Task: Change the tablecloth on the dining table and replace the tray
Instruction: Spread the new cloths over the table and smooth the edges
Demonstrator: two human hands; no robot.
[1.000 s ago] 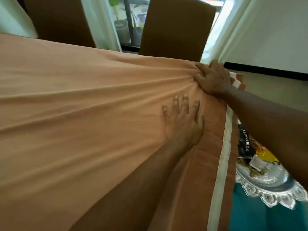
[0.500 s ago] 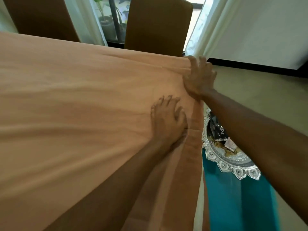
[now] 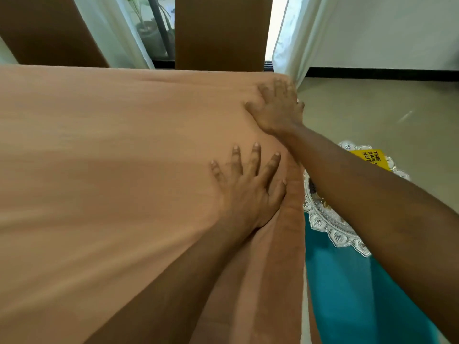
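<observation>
Right forearm [image 3: 372, 207] overlaps the silver tray [image 3: 327, 224] — yellow packet [image 3: 367, 157] on it.

The tablecloth [image 3: 111, 170] lay spread, its right edge hanging down. Both hands lay flat on it by that edge: the right hand [image 3: 278, 112] at the far corner, the left hand [image 3: 248, 192] nearer. A chair [image 3: 218, 31] stood behind, a second chair [image 3: 44, 31] further left. Right of the tablecloth, lower, sat the tray [image 3: 330, 219], a packet [image 3: 370, 157] in it.

plain peach tablecloth [image 3: 111, 170], ornate silver tray [image 3: 330, 224], teal cloth [image 3: 347, 294].
</observation>
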